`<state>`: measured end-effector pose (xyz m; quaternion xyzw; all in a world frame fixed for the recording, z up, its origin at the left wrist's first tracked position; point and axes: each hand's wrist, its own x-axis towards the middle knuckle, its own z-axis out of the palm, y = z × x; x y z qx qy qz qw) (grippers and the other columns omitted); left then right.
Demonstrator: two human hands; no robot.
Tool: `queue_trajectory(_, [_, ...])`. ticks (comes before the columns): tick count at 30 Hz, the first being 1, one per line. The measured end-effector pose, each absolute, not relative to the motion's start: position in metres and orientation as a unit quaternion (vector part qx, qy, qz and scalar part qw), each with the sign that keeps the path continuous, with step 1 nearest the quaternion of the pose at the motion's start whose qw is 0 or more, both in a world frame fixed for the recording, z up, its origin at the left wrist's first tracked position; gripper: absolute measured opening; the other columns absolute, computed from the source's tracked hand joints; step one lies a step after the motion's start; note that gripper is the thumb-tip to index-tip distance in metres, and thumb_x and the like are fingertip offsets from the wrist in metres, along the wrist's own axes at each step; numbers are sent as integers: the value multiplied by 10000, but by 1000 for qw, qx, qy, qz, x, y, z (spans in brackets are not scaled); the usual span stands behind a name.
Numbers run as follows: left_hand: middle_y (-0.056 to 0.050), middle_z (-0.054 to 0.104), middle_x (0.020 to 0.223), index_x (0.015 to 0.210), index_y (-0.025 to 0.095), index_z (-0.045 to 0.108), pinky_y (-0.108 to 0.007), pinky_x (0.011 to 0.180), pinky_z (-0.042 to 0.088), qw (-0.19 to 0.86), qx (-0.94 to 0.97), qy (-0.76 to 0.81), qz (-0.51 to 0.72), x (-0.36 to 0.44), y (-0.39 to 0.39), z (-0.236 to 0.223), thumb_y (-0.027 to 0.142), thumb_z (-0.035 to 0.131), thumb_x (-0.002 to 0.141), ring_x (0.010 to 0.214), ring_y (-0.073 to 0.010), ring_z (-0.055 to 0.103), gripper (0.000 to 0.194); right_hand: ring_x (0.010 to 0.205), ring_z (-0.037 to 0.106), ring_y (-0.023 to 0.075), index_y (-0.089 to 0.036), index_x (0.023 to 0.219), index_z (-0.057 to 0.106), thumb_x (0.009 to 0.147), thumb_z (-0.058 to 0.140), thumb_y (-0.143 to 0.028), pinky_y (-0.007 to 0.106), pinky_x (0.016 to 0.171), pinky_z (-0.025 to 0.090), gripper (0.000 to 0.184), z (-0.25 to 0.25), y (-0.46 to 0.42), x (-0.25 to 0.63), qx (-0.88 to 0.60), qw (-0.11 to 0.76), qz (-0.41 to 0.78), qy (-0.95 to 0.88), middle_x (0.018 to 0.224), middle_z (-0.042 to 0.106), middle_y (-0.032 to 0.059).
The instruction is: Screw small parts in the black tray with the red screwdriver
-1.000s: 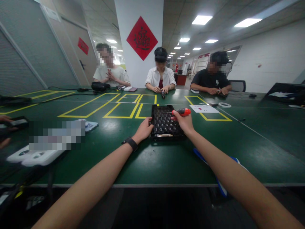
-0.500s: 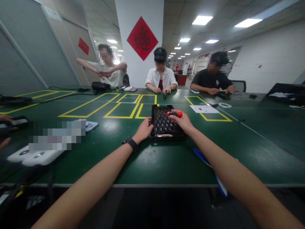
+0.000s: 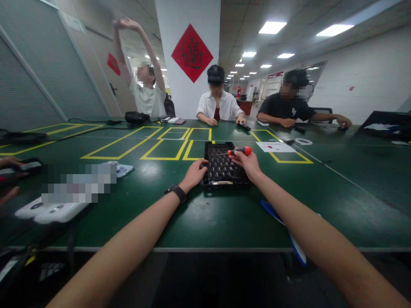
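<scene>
A black open case (image 3: 221,187) lies on the green table in front of me, with rows of small bright pieces in its dark insert. My left hand (image 3: 194,173) grips the case's left wall, fingers against the side. In my right hand (image 3: 249,165) is a screwdriver (image 3: 245,150) with a red and black handle, held in a pinch above the case. Its thin shaft points left over the insert; I cannot tell whether the tip touches anything. A pale metallic piece (image 3: 222,183) lies along the case's near edge.
A white device (image 3: 58,211) stands at the left, close to another person's hands (image 3: 9,188). A blue and white object (image 3: 297,248) lies under my right forearm at the table edge. Paper (image 3: 276,147) and a white ring (image 3: 303,141) lie beyond. Three people sit across the table.
The screwdriver shifted left over the case, then slightly back right. My left hand stayed put. Across the table, one person raised both arms overhead, and another stretched an arm to the right.
</scene>
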<state>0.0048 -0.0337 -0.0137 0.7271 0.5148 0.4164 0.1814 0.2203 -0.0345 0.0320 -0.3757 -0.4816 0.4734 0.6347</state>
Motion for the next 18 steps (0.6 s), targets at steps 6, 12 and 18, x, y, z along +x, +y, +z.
queue_trajectory(6, [-33,641,939,913,191,640,-304,812,447,166,696,548,434,5,-8,-13,211,494,721,839,-166,570,242,680,677,133,-135,870,593,701,625,-140,238,673,561,173,36,-35,224,-335,670,511,-422,730,692,34])
queue_trajectory(12, [-36,650,877,826,171,652,-293,772,462,176,677,534,476,3,-1,-10,170,508,690,784,-154,583,198,644,672,124,-132,837,593,654,661,-95,209,626,561,198,34,-34,228,-331,680,531,-384,675,685,23])
queue_trajectory(18, [-59,641,950,908,162,636,-322,839,455,131,723,445,512,5,-22,-1,294,634,684,855,-159,582,260,545,641,107,-137,738,551,702,629,-169,176,513,536,92,36,-35,228,-319,689,548,-351,641,667,23])
